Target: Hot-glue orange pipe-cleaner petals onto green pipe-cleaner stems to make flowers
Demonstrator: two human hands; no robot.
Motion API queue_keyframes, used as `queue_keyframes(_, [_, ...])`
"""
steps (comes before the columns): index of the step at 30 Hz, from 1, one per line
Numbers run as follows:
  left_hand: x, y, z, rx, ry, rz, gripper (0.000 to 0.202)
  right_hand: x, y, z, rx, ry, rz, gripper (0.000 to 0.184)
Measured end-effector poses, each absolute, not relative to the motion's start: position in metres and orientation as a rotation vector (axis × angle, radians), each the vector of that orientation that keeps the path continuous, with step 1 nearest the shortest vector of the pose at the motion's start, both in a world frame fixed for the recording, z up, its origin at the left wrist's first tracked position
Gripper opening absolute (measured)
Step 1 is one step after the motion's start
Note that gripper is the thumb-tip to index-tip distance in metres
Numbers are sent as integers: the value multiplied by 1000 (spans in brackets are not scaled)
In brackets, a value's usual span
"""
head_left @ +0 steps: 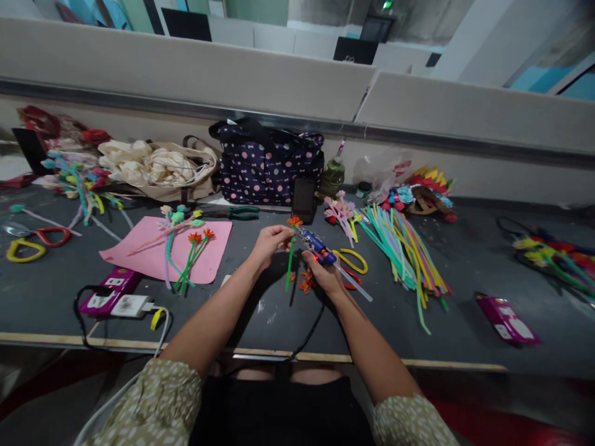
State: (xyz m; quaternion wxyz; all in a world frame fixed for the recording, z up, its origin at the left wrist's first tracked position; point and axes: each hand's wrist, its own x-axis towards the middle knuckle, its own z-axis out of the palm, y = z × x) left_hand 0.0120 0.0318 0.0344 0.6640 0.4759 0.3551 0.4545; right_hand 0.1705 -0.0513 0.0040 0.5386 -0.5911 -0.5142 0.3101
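My left hand (270, 240) pinches the top of a pipe-cleaner flower (291, 248) with an orange head and a green stem, held upright above the dark table (260, 316). My right hand (325, 272) grips a blue glue gun (317, 245), its nozzle pointing left at the flower just under the orange head. A clear glue stick (356, 284) juts from the gun's back. Small orange pieces (305, 283) lie on the table below my hands.
A pink sheet (153, 248) with finished flowers lies at left, near a purple power strip (109, 296). Loose pipe cleaners (404, 248) lie at right, yellow-handled scissors (356, 261) beside them. A dotted bag (269, 164), phone (303, 199) and pliers (239, 212) sit behind.
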Motion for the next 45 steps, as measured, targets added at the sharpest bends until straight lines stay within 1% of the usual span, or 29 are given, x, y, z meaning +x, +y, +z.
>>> queue_keyframes(10, [11, 31, 36, 1106, 806, 1050, 33, 171, -53, 6, -1419, -1273, 716, 37])
queue_keyframes(18, [10, 33, 33, 1100, 813, 1096, 31, 171, -51, 11, -1463, -1342, 693, 39])
queue_keyframes(23, [8, 35, 34, 1039, 817, 1125, 31, 179, -44, 10, -1595, -1409, 584, 39])
queue_keyframes(26, [6, 38, 33, 965, 831, 1153, 30, 188, -37, 3, -1655, -1372, 571, 34])
queue_keyframes(30, [4, 44, 31, 843, 871, 1180, 27, 198, -29, -6, -1625, -1329, 665, 25])
queue_keyframes(34, [4, 47, 31, 728, 887, 1217, 25, 202, -31, -3, -1518, -1531, 731, 16])
queue_keyframes(39, [3, 50, 28, 659, 902, 1273, 20, 203, -37, 3, -1452, -1916, 671, 10])
queue_keyframes(42, [1, 53, 26, 618, 938, 1321, 18, 207, -38, 3, -1483, -2048, 666, 9])
queue_keyframes(45, [-1, 54, 26, 591, 943, 1378, 15, 215, -38, 4, -1590, -2104, 607, 13])
